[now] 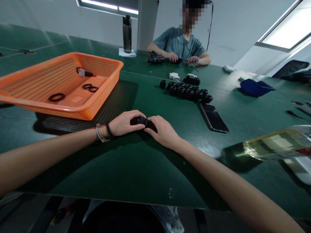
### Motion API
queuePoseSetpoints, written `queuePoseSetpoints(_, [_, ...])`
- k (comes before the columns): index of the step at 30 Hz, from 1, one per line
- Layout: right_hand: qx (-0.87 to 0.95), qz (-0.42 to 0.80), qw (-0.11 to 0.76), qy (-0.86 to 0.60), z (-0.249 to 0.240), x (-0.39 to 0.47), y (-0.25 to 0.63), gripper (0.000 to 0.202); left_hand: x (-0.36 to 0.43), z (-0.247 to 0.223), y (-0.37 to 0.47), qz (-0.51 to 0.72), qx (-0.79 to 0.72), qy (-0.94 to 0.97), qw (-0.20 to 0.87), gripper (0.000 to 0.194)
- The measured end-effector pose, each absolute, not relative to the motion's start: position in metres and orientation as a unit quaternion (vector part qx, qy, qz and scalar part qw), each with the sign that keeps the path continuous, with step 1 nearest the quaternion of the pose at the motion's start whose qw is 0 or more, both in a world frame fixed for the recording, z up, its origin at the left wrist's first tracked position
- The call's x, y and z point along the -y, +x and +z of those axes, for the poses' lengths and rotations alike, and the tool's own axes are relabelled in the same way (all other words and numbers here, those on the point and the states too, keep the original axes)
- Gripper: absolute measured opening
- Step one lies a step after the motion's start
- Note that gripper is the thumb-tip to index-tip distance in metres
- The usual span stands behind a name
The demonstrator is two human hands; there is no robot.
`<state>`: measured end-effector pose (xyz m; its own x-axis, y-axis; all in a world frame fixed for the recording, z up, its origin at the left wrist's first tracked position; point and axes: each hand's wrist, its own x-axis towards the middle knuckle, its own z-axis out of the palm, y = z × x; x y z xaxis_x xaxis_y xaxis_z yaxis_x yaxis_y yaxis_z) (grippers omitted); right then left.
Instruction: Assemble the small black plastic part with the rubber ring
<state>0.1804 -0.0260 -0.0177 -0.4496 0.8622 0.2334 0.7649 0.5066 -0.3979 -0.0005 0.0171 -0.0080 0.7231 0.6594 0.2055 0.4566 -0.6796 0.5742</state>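
A small round black part (142, 121) sits between my two hands, just above or on the green tabletop (116, 168). My left hand (125, 123) is closed around its left side, thumb and fingers pinching it. From the right, my right hand (162, 130) also grips it with curled fingers and thumb. The fingers hide much of the part, so its exact kind cannot be made out. Beyond my hands lies a cluster of similar shiny black round parts (188, 92), with a smartphone (215, 119) at its near right end.
To the left stands an orange perforated basket (102, 105) holding several black rings (57, 97). A plastic bottle (279, 142) of yellowish liquid lies at right. Across the table a person (178, 42) works near a power drill (155, 59). A dark water bottle (127, 35) stands farther back.
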Motion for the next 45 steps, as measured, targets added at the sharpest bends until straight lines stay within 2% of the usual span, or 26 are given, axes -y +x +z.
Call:
queuePoseSetpoints(21, [0.843,0.123,0.202,-0.484,-0.017,0.0258,0.1796,0.02,-0.0172,-0.0077,-0.0004,0.203,-0.31,0.894,0.252,0.034])
queuePoseSetpoints(25, [0.837,0.125,0.224,-0.484,-0.0183,0.0262,0.1806,0.019,-0.017,-0.0078,-0.0002,0.202,-0.311,0.894,0.253,0.034])
queuePoseSetpoints(30, [0.831,0.123,0.267,-0.472,-0.0198,0.028,0.1825,0.028,-0.0172,-0.0076,0.0002,0.202,-0.323,0.887,0.26,0.035])
queuePoseSetpoints(45, [0.826,0.135,0.26,-0.481,-0.0183,0.0277,0.1813,0.021,-0.0186,-0.0082,-0.0012,0.208,-0.324,0.885,0.263,0.035])
